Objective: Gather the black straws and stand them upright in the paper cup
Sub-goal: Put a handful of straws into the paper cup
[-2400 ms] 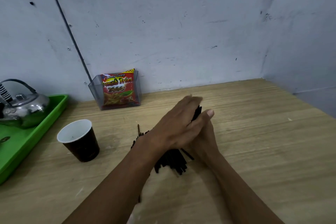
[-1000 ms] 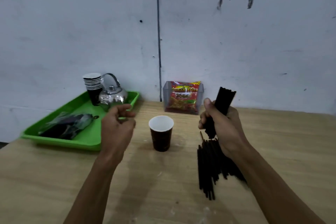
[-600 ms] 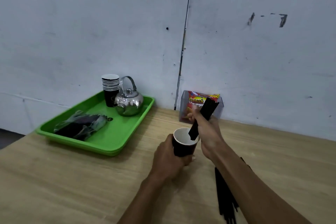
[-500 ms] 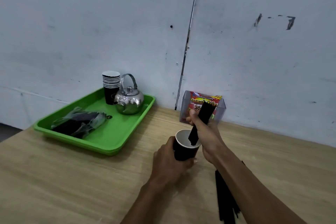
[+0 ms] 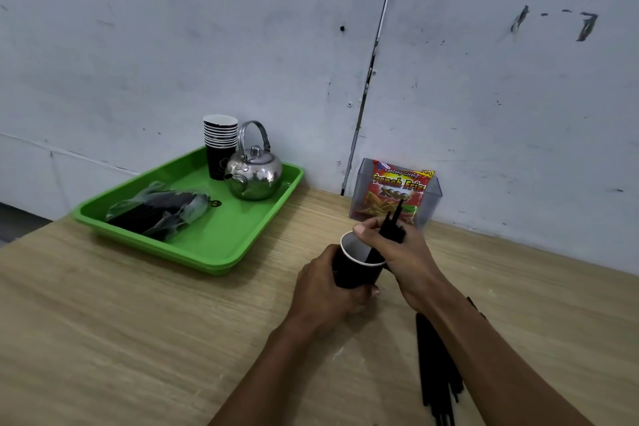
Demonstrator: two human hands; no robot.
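A black paper cup (image 5: 356,271) with a white inside stands on the wooden table, tilted a little to the left. My left hand (image 5: 326,290) is wrapped around its near side. My right hand (image 5: 397,252) grips a bundle of black straws (image 5: 392,228) over the cup's right rim; their lower ends are inside the cup and their tops stick out above my fingers. More loose black straws (image 5: 435,367) lie flat on the table under my right forearm, partly hidden by it.
A green tray (image 5: 221,239) at the left holds a steel kettle (image 5: 256,173), a stack of paper cups (image 5: 219,145) and a plastic bag of black straws (image 5: 159,211). A clear box with a red snack packet (image 5: 397,192) stands against the wall behind the cup.
My right hand lifted a bundle of straws off the table and lowered it deeper into the cup. My left hand took hold of the cup. The view swung left.
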